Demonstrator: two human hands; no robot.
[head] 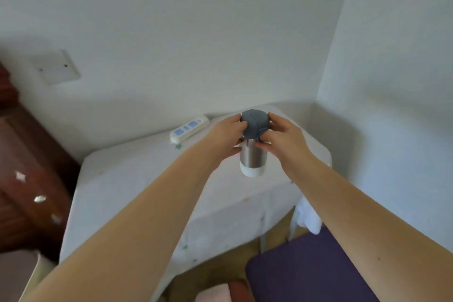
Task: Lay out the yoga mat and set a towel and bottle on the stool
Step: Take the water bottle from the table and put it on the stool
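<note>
Both hands: the left hand (226,136) and the right hand (282,138) are gripping one bottle (253,147) together, over the far part of the covered table (137,186), at about 12 o'clock from the person.
Bottle: it is hanging almost upright, steel body with a white base and a grey lid (255,124); it seems to be lifted above the table, but whether the base is touching the cloth cannot be told surely.
Left fingers: they are curled closed around the upper body and the lid edge from the 9 o'clock side, the thumb lying near the steel wall.
Right fingers: they are closed on the lid from the 3 o'clock side, the fingertips pinching the small clasp at the lid's lower edge.
Reason of the grip: one hand is probably steadying the body while the other is checking or pressing the lid, so that it is not opening when carried.
Yoga mat: the purple yoga mat (311,267) is lying flat on the floor at 5 o'clock, well apart from the bottle.
Towel: something white (309,219), maybe the towel, is hanging at 4 o'clock beside the table corner; a stool cannot be recognised clearly.
Power strip: the power strip (189,129) is lying on the table at 11 o'clock, near the left hand, not touching it.
</note>
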